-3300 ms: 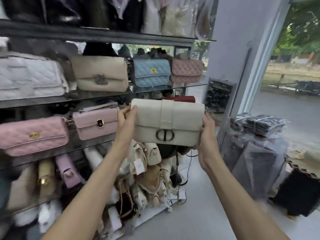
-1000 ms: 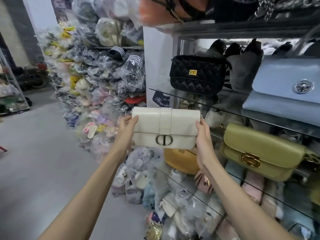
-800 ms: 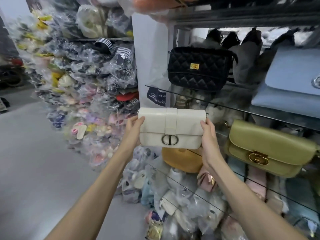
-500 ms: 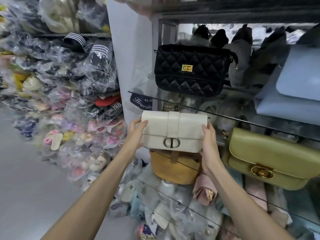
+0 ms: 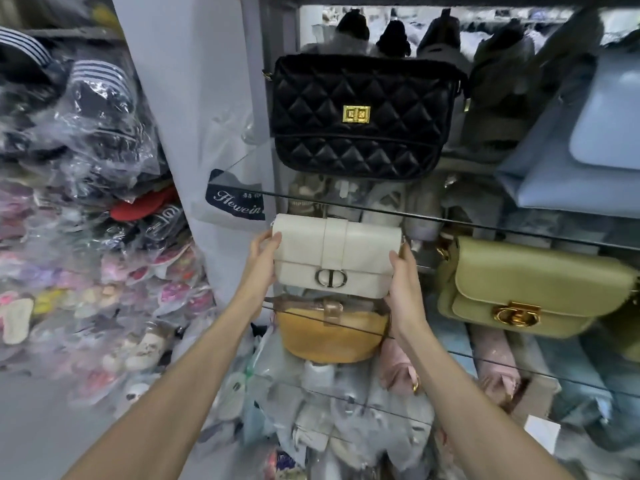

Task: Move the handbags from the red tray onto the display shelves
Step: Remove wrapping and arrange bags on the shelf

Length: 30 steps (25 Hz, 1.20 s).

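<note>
White handbag [image 5: 336,258] stands upright at the left end of a glass shelf [image 5: 540,373], just beside an olive bag [image 5: 530,289]. Left hand [image 5: 261,263] grips its left end and right hand [image 5: 405,285] its lower right corner, fingers curled behind. It may be resting on the glass, but that is unclear.

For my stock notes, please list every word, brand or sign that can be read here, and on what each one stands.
"Hewein", in white script: on the dark label.
"CD", as metal clasp letters: on the white handbag.
Small characters above "Hewein": too small to read.
White letters on the black packed item: too blurred to read.
</note>
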Available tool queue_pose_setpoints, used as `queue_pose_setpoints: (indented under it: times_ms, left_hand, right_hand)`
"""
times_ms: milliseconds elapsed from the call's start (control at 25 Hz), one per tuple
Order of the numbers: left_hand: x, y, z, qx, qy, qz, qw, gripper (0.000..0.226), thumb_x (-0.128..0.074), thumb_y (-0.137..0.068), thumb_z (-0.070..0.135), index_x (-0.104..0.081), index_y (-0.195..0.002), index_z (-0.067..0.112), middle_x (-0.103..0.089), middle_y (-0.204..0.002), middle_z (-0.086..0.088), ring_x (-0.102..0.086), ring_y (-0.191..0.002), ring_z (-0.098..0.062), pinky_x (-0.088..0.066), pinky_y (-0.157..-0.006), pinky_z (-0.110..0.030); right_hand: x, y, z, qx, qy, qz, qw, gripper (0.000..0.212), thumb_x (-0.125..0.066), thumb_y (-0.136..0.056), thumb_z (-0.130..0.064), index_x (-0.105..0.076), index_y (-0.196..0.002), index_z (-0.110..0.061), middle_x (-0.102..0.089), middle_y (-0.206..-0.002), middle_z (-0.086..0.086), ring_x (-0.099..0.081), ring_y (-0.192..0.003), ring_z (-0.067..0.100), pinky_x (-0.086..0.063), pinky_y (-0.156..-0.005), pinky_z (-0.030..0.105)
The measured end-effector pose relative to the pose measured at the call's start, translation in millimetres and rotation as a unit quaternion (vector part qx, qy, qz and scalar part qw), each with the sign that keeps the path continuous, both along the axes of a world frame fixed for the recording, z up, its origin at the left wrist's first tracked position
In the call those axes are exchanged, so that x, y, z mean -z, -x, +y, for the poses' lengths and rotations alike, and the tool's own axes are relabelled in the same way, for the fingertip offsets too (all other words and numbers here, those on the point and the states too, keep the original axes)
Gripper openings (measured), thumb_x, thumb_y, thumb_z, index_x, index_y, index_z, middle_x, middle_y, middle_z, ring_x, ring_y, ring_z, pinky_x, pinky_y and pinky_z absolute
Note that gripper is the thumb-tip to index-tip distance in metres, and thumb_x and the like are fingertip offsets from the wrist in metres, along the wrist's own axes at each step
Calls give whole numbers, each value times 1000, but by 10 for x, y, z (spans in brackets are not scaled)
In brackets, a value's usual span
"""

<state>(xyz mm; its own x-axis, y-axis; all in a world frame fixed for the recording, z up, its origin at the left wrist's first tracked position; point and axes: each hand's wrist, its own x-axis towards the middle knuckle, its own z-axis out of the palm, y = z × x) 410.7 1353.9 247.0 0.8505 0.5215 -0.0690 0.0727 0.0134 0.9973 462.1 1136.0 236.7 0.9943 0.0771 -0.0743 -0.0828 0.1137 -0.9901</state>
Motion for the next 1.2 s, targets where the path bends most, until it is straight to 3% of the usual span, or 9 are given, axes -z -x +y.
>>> queue_pose_setpoints:
  times_ms: [200,320,480,720,800,880,960,1040,1200]
  left_hand:
    - [106,-61,175,59,2,-1,998,61,-37,-95,74,-45,-137,32,-59,-136,5,-57,-122,-11,-45,-108,-42]
    - [179,-60,212,81,-17,-8,997,50,-27,-100,70,-55,-126,39,-63,-132,6,-58,-122,-9,-44,-110,-38]
    - [400,-80,322,79,-38,-1,996,79,-30,-78,95,-54,-132,42,-63,-134,11,-58,-127,-12,-41,-115,-46]
    - [394,-35,351,92,-40,-7,995,81,-26,-76,97,-47,-137,48,-60,-139,13,-55,-131,-12,-40,-116,-46]
    - [441,-60,398,90,-39,-11,995,89,-26,-74,99,-47,-140,44,-61,-138,11,-56,-130,-14,-40,-115,-47]
    - [371,14,403,92,-27,3,995,92,-25,-77,96,-46,-144,36,-61,-140,5,-60,-126,-17,-44,-112,-44]
    - [286,88,372,113,-17,9,993,76,-16,-95,76,-42,-148,27,-59,-141,1,-61,-124,-19,-48,-104,-31]
    - [304,60,390,131,-5,13,991,65,-9,-105,57,-37,-152,21,-56,-136,0,-58,-127,-20,-46,-101,-25]
    - [334,-24,412,129,7,12,991,66,-9,-105,55,-35,-154,19,-51,-150,-11,-54,-135,-26,-41,-115,-36]
  right_hand:
    - [134,77,8,16,88,-1,996,72,-57,-99,-48,-23,-159,-28,-48,-153,-1,-48,-138,20,-37,-119,45]
    - [169,58,32,9,120,2,993,74,-61,-97,-48,-25,-158,-26,-52,-147,-1,-53,-132,18,-40,-116,41]
    - [188,65,96,22,120,-4,993,62,-63,-95,-47,-40,-150,-28,-60,-140,-2,-59,-124,15,-45,-112,40]
    - [219,215,103,40,109,-13,993,68,-66,-96,-41,-33,-154,-26,-59,-138,-2,-58,-122,13,-45,-97,26]
    - [228,225,80,26,125,-16,992,70,-66,-96,-42,-31,-156,-28,-58,-139,-4,-57,-125,13,-44,-99,27]
    - [253,223,68,13,147,-23,989,74,-67,-94,-47,-30,-156,-30,-57,-143,-5,-55,-129,14,-43,-109,33]
    - [251,224,69,10,154,-22,988,76,-68,-93,-48,-29,-156,-30,-56,-145,-4,-54,-131,14,-42,-114,38]
    - [227,241,92,14,146,-20,989,76,-69,-94,-43,-29,-156,-27,-56,-144,-3,-54,-128,13,-43,-110,33]
    - [197,285,102,26,136,-18,990,76,-72,-93,-35,-28,-153,-22,-57,-141,2,-56,-122,13,-44,-92,22]
